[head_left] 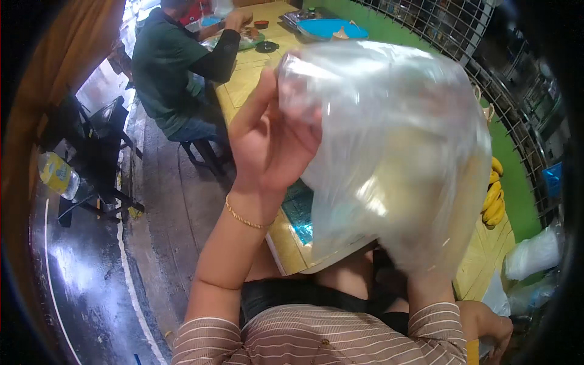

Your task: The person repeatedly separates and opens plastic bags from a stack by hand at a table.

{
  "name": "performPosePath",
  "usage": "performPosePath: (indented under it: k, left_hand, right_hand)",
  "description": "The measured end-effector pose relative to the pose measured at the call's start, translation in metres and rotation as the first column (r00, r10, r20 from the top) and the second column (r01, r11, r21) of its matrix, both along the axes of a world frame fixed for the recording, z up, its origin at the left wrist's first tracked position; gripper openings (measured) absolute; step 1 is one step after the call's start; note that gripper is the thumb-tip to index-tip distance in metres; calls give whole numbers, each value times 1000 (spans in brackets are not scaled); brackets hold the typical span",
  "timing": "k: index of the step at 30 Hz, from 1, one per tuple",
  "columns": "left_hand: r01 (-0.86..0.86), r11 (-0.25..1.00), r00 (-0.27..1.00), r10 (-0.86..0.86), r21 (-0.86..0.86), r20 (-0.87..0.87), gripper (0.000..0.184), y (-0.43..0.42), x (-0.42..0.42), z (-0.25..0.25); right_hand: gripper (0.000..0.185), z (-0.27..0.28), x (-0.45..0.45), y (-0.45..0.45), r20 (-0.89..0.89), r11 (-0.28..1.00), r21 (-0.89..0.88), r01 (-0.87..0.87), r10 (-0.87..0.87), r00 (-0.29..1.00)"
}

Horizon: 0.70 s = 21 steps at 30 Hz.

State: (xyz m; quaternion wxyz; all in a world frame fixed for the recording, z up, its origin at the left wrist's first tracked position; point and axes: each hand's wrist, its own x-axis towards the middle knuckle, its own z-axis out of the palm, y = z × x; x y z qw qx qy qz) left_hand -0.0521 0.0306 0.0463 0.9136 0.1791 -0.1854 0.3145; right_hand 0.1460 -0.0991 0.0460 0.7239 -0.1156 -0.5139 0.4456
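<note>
Head view: we record a large clear plastic bag (395, 140) raised over the near end of the yellow table (246, 82). Its film is thin, glossy and creased, ballooned into a rounded dome, with white glare along the folds; a pale yellowish patch shows through it. Our left hand (267, 137) grasps the bag's upper edge, fingers curled over the film, palm partly turned to us. Our right wrist (431, 287) runs up behind the lower film; the right hand is hidden, so we cannot tell its grip.

On the table's near end, a shiny blue foil-like sheet (298, 210) lies partly under the bag. By the table's right edge we note curved, smooth yellow bananas (496, 198). At the table's far end sits a flat blue tray (331, 28); along its left side, a seated person in a dark green shirt (167, 76).
</note>
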Motion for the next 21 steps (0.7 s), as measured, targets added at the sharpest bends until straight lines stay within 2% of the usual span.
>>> performPosePath:
  k: [1, 4, 6, 9, 12, 13, 14, 16, 18, 21]
  left_hand:
    - [-42, 994, 999, 40, -105, -19, 21, 3, 6, 5]
    - [4, 994, 1000, -1, -110, 24, 18, 23, 22, -7]
    - [-21, 989, 1000, 19, -144, -16, 14, 27, 25, -19]
    - [-123, 957, 977, 69, -264, -203, 13, 26, 21, -40]
    - [-86, 938, 957, -16, -336, -290, 12, 33, 22, -82]
    - [-91, 936, 955, -15, -341, -296, 12, 35, 25, -101]
    - [-89, 945, 938, -27, -316, -345, 12, 37, 27, -124]
    - [-85, 953, 914, -42, -292, -403, 12, 33, 29, -153]
    - [-178, 940, 841, -10, -293, -542, 12, 25, 30, -164]
    - [-107, 959, 845, -51, -262, -532, 11, 27, 26, -167]
  right_hand:
    - [19, 1, 5, 8, 13, 997, -66, 43, -42, 999]
    - [19, -1, 22, 32, 59, 957, -253, 140, -129, 990]
    - [19, -8, 35, 46, 82, 917, -361, 171, -152, 985]
    - [21, -32, 54, 64, 80, 852, -502, 150, -127, 989]
    - [22, -75, 65, 71, -16, 783, -623, 6, -20, 1000]
    - [24, -94, 62, 68, -79, 737, -676, -19, -47, 996]
    - [25, -115, 66, 69, -208, 739, -629, -243, 141, 968]
    - [22, -135, 32, 62, -93, 598, -797, 85, -260, 961]
    - [22, -151, 23, 51, -146, 590, -806, 48, -276, 950]
    - [24, -144, 10, 43, -238, 579, -815, 7, -347, 907]
